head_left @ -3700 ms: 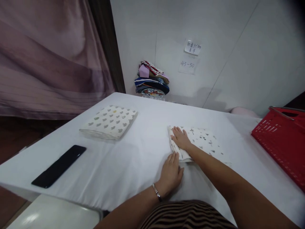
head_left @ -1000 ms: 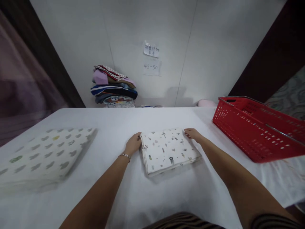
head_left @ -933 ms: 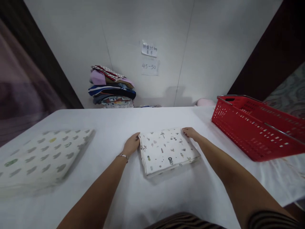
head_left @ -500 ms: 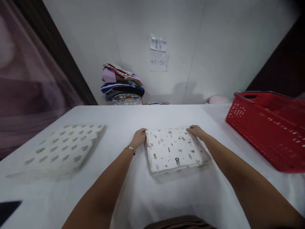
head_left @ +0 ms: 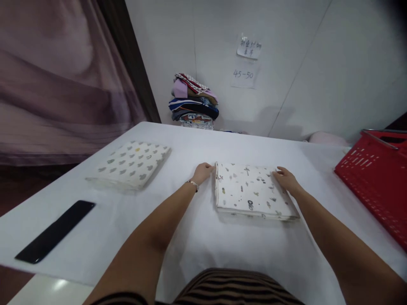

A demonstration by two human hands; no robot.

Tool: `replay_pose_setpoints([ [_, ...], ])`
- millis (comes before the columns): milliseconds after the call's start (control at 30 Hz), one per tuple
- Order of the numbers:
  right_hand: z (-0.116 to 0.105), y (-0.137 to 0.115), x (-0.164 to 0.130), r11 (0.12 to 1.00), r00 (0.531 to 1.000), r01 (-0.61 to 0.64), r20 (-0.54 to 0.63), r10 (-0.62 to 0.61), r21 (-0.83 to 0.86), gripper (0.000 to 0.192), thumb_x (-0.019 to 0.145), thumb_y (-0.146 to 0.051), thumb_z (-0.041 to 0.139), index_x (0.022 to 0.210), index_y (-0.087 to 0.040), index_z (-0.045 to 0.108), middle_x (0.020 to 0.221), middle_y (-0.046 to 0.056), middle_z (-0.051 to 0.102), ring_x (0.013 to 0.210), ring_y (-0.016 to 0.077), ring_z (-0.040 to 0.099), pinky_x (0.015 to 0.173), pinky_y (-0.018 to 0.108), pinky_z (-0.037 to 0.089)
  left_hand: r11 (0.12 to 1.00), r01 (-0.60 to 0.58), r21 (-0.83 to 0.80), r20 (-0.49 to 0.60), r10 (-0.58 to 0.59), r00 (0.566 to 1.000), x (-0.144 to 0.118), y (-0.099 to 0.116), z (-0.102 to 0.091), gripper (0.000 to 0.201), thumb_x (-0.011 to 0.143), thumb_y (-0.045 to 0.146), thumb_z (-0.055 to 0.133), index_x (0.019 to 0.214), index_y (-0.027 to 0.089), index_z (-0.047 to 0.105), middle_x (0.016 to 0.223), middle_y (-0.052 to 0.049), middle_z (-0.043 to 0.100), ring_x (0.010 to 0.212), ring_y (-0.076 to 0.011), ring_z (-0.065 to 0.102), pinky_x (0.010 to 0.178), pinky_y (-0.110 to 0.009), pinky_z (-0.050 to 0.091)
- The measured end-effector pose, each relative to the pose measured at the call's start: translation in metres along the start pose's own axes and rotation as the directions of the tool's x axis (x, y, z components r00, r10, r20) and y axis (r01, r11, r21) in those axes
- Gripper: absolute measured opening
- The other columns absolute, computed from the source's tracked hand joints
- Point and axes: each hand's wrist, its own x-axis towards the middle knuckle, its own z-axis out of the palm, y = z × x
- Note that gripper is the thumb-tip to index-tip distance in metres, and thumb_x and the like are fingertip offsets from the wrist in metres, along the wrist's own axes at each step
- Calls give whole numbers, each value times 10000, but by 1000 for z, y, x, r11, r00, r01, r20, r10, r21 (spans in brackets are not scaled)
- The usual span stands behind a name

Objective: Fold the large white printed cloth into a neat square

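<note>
A folded white cloth with small printed motifs [head_left: 251, 192] lies flat on the white-covered table [head_left: 197, 237] in front of me. My left hand [head_left: 202, 173] grips its far left corner, fingers curled on the edge. My right hand [head_left: 286, 180] holds the far right corner in the same way. A bracelet sits on my left wrist. A second folded cloth with grey and yellow shapes [head_left: 132, 163] lies further left on the table, untouched.
A black phone [head_left: 55, 231] lies near the table's left front edge. A red plastic basket [head_left: 377, 178] stands at the right. A stack of folded clothes [head_left: 193, 103] rests against the back wall, under two paper notes [head_left: 246, 61]. A mauve curtain [head_left: 57, 80] hangs at the left.
My hands went from pressing the cloth's left edge to holding its two far corners. The view has swung left, so the phone is back in sight and the basket sits nearer the right edge.
</note>
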Motion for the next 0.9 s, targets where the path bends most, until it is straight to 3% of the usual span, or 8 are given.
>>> replay_pose_setpoints([
  [200, -9, 29, -55, 982, 1000, 30, 0, -30, -187, 662, 769, -549, 530, 1312, -171, 513, 1087, 118, 647, 825, 213, 617, 722, 319, 478, 1000, 8, -5, 70, -8, 997, -72, -1, 0, 532, 759, 689, 475, 628, 178, 546, 650, -26, 629, 519, -125, 532, 517, -247, 396],
  [367, -23, 49, -105, 978, 1000, 0, -26, -5, -209, 720, 769, -653, 465, 1302, -171, 515, 988, 84, 653, 796, 209, 616, 707, 318, 467, 997, -27, 71, 179, 14, 984, -115, -2, 11, 522, 718, 687, 520, 556, 192, 491, 533, 3, 543, 516, -134, 489, 498, -253, 334],
  [500, -31, 47, -119, 948, 1000, -18, -8, 16, -317, 686, 801, -658, 407, 1230, -146, 562, 837, 73, 663, 721, 213, 606, 650, 314, 438, 997, 17, 69, 208, -31, 978, -123, -1, 18, 449, 720, 590, 568, 531, 189, 500, 512, 1, 536, 508, -133, 482, 498, -257, 328],
  [633, -35, 41, -119, 922, 999, 42, -9, -49, -385, 592, 810, -617, 433, 1172, -178, 594, 805, 67, 656, 717, 213, 597, 629, 302, 420, 998, 53, 23, 195, -57, 979, -125, -2, 20, 437, 687, 577, 607, 528, 181, 517, 491, 4, 521, 487, -123, 456, 486, -256, 325],
  [733, -37, 40, -119, 942, 996, 78, -25, -91, -327, 560, 796, -599, 467, 1140, -181, 611, 739, 43, 633, 669, 196, 579, 610, 291, 418, 999, 47, 15, 169, -49, 984, -129, -2, 21, 440, 665, 575, 637, 515, 181, 509, 477, 10, 505, 483, -118, 444, 477, -251, 313],
  [900, -33, 44, -124, 969, 995, 103, 5, -104, -223, 575, 805, -583, 449, 1173, -166, 594, 702, 26, 602, 645, 186, 556, 608, 292, 417, 979, -12, 203, 73, -3, 997, -135, -5, 26, 409, 703, 521, 634, 497, 188, 515, 511, -4, 548, 509, -130, 473, 486, -258, 296],
])
